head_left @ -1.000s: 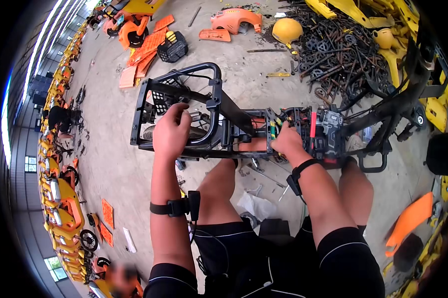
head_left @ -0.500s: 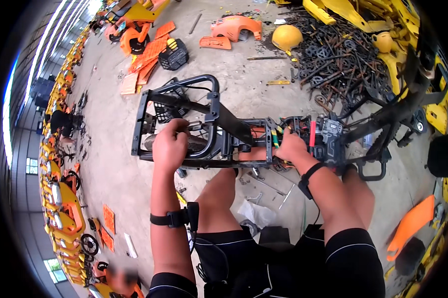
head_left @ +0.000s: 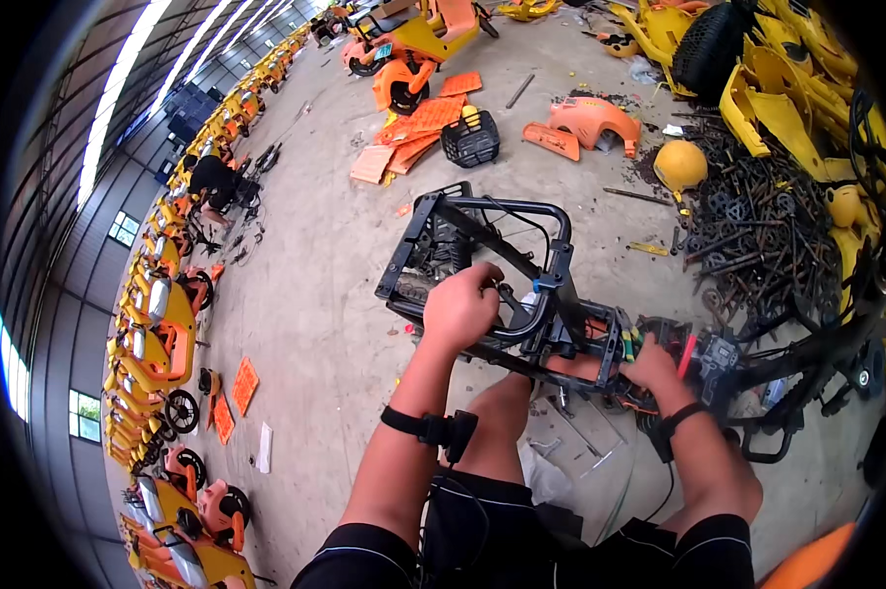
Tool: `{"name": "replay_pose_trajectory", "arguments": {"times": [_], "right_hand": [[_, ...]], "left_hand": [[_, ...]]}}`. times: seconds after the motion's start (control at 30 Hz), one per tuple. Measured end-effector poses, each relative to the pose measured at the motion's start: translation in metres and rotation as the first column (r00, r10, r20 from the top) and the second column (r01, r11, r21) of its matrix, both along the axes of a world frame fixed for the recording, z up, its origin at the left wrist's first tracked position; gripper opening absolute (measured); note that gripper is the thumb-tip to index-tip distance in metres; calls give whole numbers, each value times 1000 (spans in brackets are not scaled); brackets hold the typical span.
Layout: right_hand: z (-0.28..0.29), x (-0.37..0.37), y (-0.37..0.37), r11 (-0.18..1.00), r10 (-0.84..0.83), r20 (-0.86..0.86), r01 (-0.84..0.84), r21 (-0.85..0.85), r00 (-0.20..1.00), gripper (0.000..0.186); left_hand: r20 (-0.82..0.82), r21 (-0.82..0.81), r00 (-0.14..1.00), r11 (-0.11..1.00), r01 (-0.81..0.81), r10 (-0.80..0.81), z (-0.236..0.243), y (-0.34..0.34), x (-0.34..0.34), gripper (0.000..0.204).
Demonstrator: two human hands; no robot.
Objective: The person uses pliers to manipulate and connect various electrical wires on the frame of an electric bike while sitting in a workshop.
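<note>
A black tubular bike frame (head_left: pixel 558 285) lies across in front of my legs, stripped of its body panels. My left hand (head_left: pixel 462 306) is closed at the rack end of the frame, its fingers curled down beside a bent tube. What they grip, if anything, is hidden. Further right, my right hand (head_left: pixel 651 365) is closed at the middle section among cables and small parts. A green-and-yellow piece (head_left: pixel 628 344) shows at its fingertips; its kind is unclear. Just past that hand a red strip (head_left: pixel 686 355) stands beside a dark boxy unit (head_left: pixel 715 355).
Metal tools (head_left: pixel 582 432) lie on the floor below the frame. Ahead are a black basket (head_left: pixel 470 139), orange panels (head_left: pixel 418 133) and a yellow helmet (head_left: pixel 680 165). A heap of dark metal parts (head_left: pixel 757 221) lies right; a row of yellow bikes (head_left: pixel 163 324) lines the left.
The view has swung left, so the frame and both hands appear further right and the frame looks more slanted. Both hands keep about the same places on the frame.
</note>
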State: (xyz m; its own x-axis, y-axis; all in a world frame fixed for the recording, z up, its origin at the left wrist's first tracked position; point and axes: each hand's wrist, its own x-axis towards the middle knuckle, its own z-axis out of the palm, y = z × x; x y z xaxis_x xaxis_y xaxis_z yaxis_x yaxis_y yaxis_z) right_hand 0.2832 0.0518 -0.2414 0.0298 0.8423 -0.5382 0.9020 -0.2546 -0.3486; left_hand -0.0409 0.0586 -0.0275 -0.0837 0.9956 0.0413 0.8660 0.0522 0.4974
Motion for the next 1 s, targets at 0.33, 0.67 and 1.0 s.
{"name": "replay_pose_trajectory", "arguments": {"times": [0.33,0.67,1.0], "right_hand": [[-21,-56,-23,831,-550,-554,474,-290,625,57],[-51,-74,-30,692,-621,-751,608,-390,225,22],[-60,-72,-31,627,-605,-761,731,-271,237,47]], "left_hand": [[-47,-41,998,998,-42,40,0,-8,-9,31],[-17,-27,1000,999,-17,17,-2,2,2,31],[-18,-23,999,999,-35,35,3,2,7,31]]}}
